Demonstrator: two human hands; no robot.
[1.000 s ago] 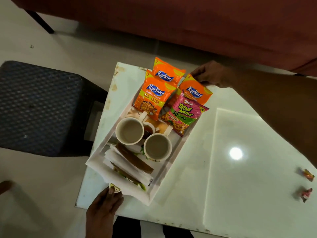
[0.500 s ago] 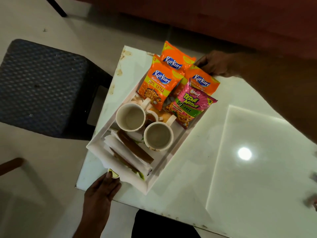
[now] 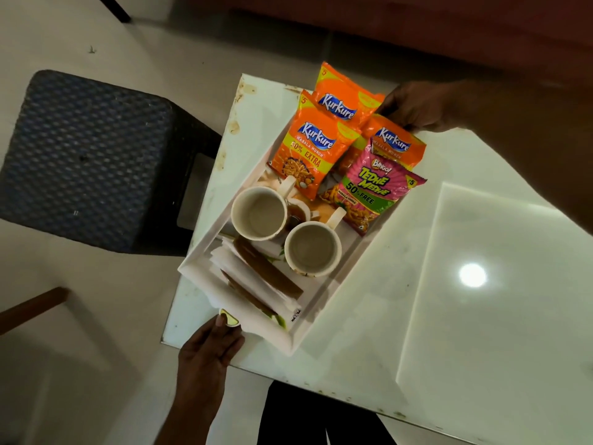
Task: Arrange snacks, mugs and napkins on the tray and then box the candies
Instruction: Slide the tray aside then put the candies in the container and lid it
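A white tray [image 3: 324, 300] lies slanted on the left part of the white table [image 3: 481, 284]. Its far end holds three orange Kurkure packets [image 3: 313, 146] and a pink Bingo packet [image 3: 373, 194]. Two empty white mugs [image 3: 259, 213] [image 3: 313, 248] stand in the middle. Folded white napkins [image 3: 253, 284] fill the near end. My left hand [image 3: 208, 354] grips the tray's near end, thumb on the rim. At the far end, my right hand [image 3: 417, 107] holds the tray behind the packets. No candies or box are in view.
A dark woven stool [image 3: 86, 162] stands close to the table's left edge. A dark red sofa [image 3: 417, 24] runs along the back. A lamp glare [image 3: 472, 275] shines on the tabletop to the right of the tray. My dark trouser legs [image 3: 321, 422] show below the table edge.
The view has shifted, so the candies at the right edge have left the frame. Both hands keep their hold on the tray's two ends; the tray's contents look unchanged.
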